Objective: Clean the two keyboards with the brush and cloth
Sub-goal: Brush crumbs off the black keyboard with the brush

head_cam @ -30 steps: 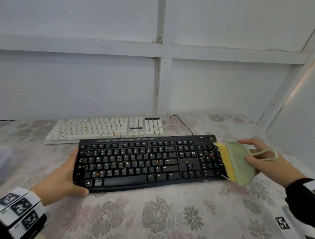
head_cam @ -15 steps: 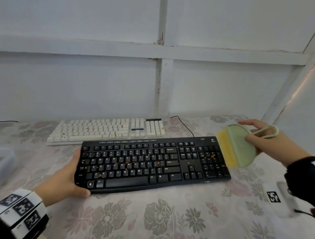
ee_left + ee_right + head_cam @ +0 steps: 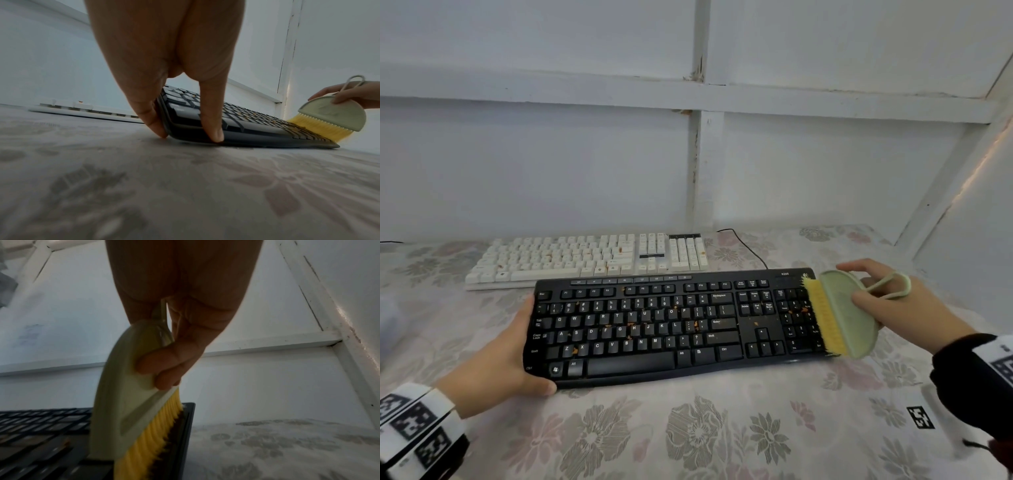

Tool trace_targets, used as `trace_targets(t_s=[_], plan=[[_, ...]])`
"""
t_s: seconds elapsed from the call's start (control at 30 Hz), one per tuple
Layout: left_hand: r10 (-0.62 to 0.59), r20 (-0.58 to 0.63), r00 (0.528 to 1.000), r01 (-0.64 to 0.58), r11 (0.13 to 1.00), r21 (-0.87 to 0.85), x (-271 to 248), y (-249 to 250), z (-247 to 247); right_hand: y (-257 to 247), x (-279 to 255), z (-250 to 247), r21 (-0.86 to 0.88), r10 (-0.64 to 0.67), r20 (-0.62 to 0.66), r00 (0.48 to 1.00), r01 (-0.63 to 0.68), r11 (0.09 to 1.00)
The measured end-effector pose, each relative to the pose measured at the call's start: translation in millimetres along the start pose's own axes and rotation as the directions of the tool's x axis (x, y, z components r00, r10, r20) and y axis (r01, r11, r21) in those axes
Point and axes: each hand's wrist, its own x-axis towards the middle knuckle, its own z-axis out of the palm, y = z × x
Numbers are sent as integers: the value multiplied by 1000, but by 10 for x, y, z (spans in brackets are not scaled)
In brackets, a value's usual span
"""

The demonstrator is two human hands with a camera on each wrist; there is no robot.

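Returning from its lift off to the right, the brush (image 3: 847, 313) is down again — yellow bristles touching the number-pad end of the black keyboard (image 3: 671, 325); my right hand (image 3: 904, 310) clenches its green body; my left hand (image 3: 500, 363) grips the keyboard's left edge; orange crumbs remain on the keys, so I judge another stroke beginning; white keyboard (image 3: 589, 258) waits behind — no cloth visible.

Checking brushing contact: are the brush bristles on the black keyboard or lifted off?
On it: the brush bristles rest on the black keyboard at its right end, over the number pad.
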Motion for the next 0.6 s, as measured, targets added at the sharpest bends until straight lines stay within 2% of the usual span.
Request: trace_targets(t_s=[0.2, 0.4, 0.6], plan=[[0, 3, 1000, 0, 1000, -9, 5, -13, -4, 22, -204, -14, -40, 24, 89, 996, -21, 999], [1, 19, 1000, 0, 1000, -26, -8, 29, 21, -78, 58, -96, 1, -38, -139, 990, 39, 999], [-8, 28, 1000, 9, 1000, -27, -12, 20, 16, -66, 86, 14, 3, -22, -81, 996, 23, 1000]])
